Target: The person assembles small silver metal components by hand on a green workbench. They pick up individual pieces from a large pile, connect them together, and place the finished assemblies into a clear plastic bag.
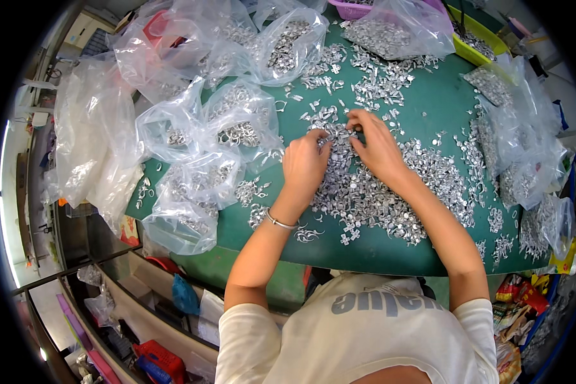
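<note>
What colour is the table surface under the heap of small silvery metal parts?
Green: the table surface shows plainly in the head view.

left hand (304, 163) and right hand (372, 144) — fingertips meeting on small silver metal parts (390, 198) | green table (441, 96) | grip seemingly pinched — unclear

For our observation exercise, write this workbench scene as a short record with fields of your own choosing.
surface: green table
left hand: fingers in the heap of small silvery metal parts
right hand: fingers pinching parts, beside the left
wrist: thin bracelet on the left
left side: clear plastic bags holding parts
far edge: yellow tray, purple basket
</note>
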{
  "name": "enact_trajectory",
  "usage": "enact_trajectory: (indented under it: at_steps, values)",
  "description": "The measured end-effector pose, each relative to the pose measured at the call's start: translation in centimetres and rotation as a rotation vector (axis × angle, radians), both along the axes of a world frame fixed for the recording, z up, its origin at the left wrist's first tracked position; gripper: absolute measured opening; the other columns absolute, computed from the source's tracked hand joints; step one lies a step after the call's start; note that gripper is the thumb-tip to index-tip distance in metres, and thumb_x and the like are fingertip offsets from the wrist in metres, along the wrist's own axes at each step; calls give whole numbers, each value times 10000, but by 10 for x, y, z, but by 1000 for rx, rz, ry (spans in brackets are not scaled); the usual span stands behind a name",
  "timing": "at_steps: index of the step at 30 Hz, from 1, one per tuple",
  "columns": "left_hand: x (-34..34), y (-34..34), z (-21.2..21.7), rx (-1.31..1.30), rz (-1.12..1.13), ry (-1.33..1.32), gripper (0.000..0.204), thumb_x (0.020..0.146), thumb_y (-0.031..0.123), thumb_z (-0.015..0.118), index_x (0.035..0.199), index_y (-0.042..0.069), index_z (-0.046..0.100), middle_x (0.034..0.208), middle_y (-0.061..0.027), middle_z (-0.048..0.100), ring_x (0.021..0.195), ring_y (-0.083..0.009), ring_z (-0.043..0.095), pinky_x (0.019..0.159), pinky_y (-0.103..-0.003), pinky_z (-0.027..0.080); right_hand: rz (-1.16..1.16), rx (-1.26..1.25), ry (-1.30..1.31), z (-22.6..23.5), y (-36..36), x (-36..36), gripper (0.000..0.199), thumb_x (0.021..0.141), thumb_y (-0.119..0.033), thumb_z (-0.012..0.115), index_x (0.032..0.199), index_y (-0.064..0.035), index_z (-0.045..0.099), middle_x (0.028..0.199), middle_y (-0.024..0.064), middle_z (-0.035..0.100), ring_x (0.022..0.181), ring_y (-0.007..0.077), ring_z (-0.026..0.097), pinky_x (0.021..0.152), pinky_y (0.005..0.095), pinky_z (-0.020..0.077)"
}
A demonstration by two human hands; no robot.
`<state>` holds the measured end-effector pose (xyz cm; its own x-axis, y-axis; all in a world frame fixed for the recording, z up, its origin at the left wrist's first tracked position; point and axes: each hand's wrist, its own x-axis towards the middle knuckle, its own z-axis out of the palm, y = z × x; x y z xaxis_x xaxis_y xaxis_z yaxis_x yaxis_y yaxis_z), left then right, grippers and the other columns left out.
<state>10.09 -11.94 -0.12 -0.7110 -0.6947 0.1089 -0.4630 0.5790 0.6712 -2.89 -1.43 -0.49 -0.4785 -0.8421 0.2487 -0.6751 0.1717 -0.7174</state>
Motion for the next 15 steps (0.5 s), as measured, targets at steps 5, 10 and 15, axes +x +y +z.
enact_trajectory:
  at_steps: [5, 10, 15]
  values:
    - [6, 2, 8, 114, -11, 77, 198, 807, 173, 673, 943, 33, 644, 566, -68, 524, 512, -209, 509, 493, -337, 405, 15, -42, -88, 5, -4, -3, 381, 742, 32, 643, 1085, -60, 507, 814, 97, 563, 828, 304, 571, 735, 380, 457]
    - [23, 23, 28, 1374, 1, 238, 275, 934, 249, 542, 971, -13, 617, 631, 21, 463, 499, -57, 374, 425, -196, 293, -40, -81, -831, 32, 38, 10, 418, 776, -15, 663, 1157, -25, 492, 924, 33, 639, 835, 120, 600, 723, 264, 476]
    - [28, 48, 33, 1656, -11, 153, 340, 974, 280, 456, 1019, -22, 604, 731, -16, 504, 522, -50, 369, 413, -167, 256, -38, -49, -285, 29, 61, 24, 404, 771, 12, 653, 1146, -27, 509, 900, 47, 623, 779, 149, 578, 678, 312, 455]
